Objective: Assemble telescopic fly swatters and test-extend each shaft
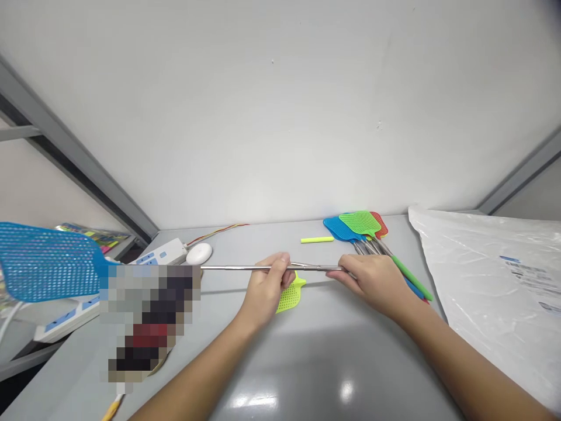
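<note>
A fly swatter with a blue perforated head (50,263) is stretched out level across the view, its thin metal telescopic rod (228,268) pulled long. My left hand (263,289) is closed round the middle of that rod. Farther right, my right hand (372,282) grips the rod's other end, and its fingers hide the tip. Below the rod, by my left hand, lies a yellow-green swatter head (290,299), partly covered by the fingers. A short yellow tube (317,240) rests on the table behind the hands.
A pile of fly swatters (362,223) in blue, green and red lies at the back right, beside a large white plastic bag (495,280). On the left are a power strip (164,252), a white round device (199,254) and a pixelated object (151,321). A wall stands behind.
</note>
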The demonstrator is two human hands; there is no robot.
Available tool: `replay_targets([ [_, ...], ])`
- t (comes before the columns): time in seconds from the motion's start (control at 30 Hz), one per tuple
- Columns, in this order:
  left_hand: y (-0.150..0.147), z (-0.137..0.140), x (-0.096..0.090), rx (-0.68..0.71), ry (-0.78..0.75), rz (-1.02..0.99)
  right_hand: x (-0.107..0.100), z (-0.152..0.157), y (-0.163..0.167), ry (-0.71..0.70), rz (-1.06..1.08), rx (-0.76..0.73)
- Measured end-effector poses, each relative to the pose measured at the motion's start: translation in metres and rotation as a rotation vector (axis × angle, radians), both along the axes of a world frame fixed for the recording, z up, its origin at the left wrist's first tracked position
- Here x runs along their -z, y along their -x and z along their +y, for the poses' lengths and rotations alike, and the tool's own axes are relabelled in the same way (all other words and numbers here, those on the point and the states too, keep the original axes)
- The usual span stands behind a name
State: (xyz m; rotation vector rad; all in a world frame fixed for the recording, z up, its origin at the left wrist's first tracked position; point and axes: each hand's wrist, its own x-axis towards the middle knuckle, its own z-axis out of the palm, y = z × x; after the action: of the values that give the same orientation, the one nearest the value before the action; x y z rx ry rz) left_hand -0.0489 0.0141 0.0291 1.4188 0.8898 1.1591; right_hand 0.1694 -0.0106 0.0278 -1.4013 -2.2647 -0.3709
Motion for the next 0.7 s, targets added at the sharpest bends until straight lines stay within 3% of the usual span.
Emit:
replay_targets([
  [0.2,0.001,0.001,0.007,0.160,0.029,0.099,0.004,0.002,-0.004,0.028,0.002,0.000],
  [0.7,-0.003,-0.004,0.009,0.205,0.088,0.139,0.002,-0.003,0.007,0.076,-0.028,-0.019],
])
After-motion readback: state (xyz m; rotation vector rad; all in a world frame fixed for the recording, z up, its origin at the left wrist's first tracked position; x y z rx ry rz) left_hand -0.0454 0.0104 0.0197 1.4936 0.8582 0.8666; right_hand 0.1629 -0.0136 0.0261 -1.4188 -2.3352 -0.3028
